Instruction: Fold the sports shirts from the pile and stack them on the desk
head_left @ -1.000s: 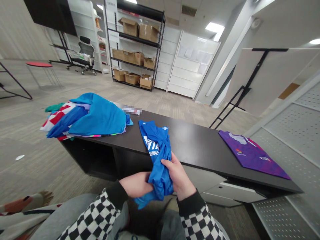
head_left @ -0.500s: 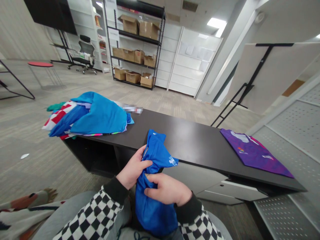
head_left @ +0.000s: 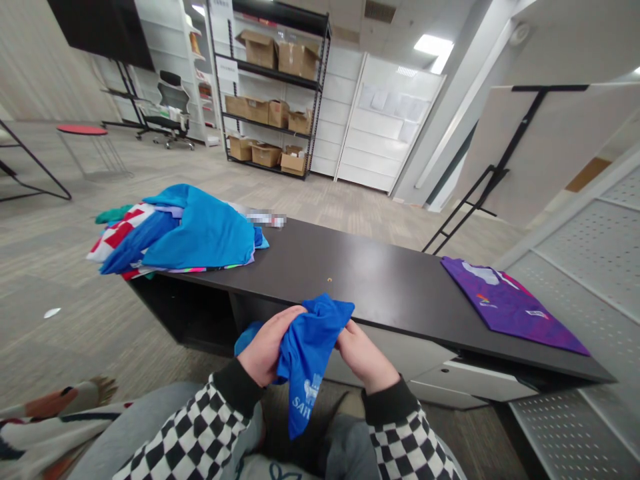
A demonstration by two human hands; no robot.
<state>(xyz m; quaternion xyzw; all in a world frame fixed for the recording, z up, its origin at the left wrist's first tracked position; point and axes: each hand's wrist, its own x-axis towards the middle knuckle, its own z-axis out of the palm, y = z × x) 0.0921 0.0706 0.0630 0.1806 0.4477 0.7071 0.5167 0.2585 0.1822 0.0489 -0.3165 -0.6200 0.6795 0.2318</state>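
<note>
A crumpled blue jersey (head_left: 313, 347) with white print hangs between my hands at the front edge of the dark cabinet top (head_left: 350, 257). My left hand (head_left: 270, 343) is closed on its left side, the fingertips hidden by the cloth. On the right, my right hand (head_left: 365, 353) grips the fabric near its upper right corner. One printed end droops toward my lap, and another bit of blue cloth shows left of my left hand. To the left lies a heap of clothes (head_left: 200, 227), bright blue on top. A folded purple jersey (head_left: 510, 303) lies flat at the right end.
Below the top are an open compartment (head_left: 195, 313) and white drawers (head_left: 470, 380). Behind stand a shelf rack with cardboard boxes (head_left: 255, 110), a red stool (head_left: 83, 131) and an office chair (head_left: 173, 107). A board on an easel (head_left: 540, 147) stands at right.
The blue jersey has been turned and drawn back off the cabinet top, its printed part now hanging down. My right hand has moved up and right to the cloth's other side.
</note>
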